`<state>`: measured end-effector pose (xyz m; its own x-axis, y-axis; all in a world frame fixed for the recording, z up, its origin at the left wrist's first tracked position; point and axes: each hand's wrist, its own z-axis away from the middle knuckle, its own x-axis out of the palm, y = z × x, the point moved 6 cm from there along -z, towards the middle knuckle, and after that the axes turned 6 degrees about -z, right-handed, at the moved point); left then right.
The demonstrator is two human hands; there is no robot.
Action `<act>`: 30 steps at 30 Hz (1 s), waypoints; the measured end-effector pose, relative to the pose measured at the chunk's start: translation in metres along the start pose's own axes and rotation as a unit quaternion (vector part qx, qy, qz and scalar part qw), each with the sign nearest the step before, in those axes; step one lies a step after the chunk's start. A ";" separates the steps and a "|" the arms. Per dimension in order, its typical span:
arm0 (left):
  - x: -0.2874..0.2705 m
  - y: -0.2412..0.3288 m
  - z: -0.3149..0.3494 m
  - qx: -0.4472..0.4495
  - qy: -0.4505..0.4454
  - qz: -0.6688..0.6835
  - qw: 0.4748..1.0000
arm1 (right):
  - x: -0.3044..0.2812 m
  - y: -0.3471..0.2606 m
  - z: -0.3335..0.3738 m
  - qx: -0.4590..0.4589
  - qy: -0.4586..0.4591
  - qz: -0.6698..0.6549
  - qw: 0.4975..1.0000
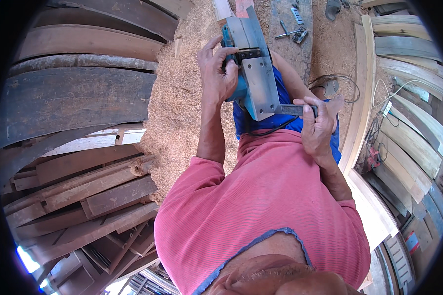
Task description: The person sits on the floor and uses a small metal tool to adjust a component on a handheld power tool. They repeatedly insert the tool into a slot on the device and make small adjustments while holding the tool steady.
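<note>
Near twelve o'clock you are holding the upturned planer (260,86) with your left hand (216,71) and grasping a grey metal bar (289,109) in your right hand (316,127), shavings (179,78) carpeting eleven, boards (74,101) lining nine and three.

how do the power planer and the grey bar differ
The planer is broad, teal with a metal base; the bar is narrow and grey. The planer runs up the picture; the bar lies crosswise. The left hand touches the planer; the right hand grips the bar. Both show flat grey surfaces.
</note>
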<state>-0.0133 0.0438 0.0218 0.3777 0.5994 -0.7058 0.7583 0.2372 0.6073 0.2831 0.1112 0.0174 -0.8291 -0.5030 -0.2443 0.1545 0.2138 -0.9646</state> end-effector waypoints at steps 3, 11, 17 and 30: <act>0.000 0.001 0.000 0.004 -0.013 -0.002 1.000 | 0.000 -0.002 0.000 -0.017 0.000 0.004 1.000; 0.001 0.003 0.000 0.033 -0.023 0.009 0.999 | 0.000 -0.002 0.001 -0.010 0.002 0.010 1.000; -0.002 0.009 -0.002 0.041 -0.014 -0.070 0.997 | 0.000 -0.001 0.001 -0.006 0.002 0.013 1.000; -0.005 0.009 -0.002 -0.003 -0.003 -0.096 0.995 | -0.006 0.004 0.010 0.021 -0.010 0.013 1.000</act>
<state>-0.0096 0.0447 0.0312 0.2300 0.5375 -0.8113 0.8134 0.3515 0.4635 0.2937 0.1068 0.0144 -0.8141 -0.5139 -0.2704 0.1985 0.1914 -0.9612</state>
